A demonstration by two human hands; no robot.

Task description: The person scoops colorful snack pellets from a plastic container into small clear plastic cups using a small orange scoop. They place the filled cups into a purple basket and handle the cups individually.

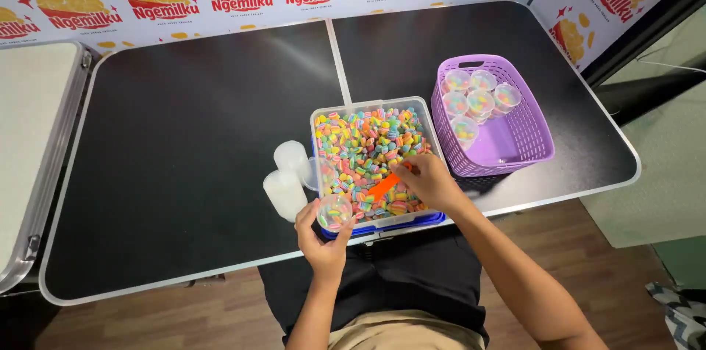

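Note:
A clear plastic tub (372,108) heaped with small rainbow-striped candies sits at the near middle of the black table (184,144). My left hand (321,242) holds a small clear cup (334,211) with a few candies in it at the tub's near left corner. My right hand (429,179) grips an orange scoop (384,186) whose blade lies in the candies. Beside the left hand stand two stacks of empty cups (285,183).
A purple slotted basket (526,129) to the right of the tub holds several filled cups at its far end. A second grey table (33,122) adjoins on the left. Printed wall panels run along the back and right.

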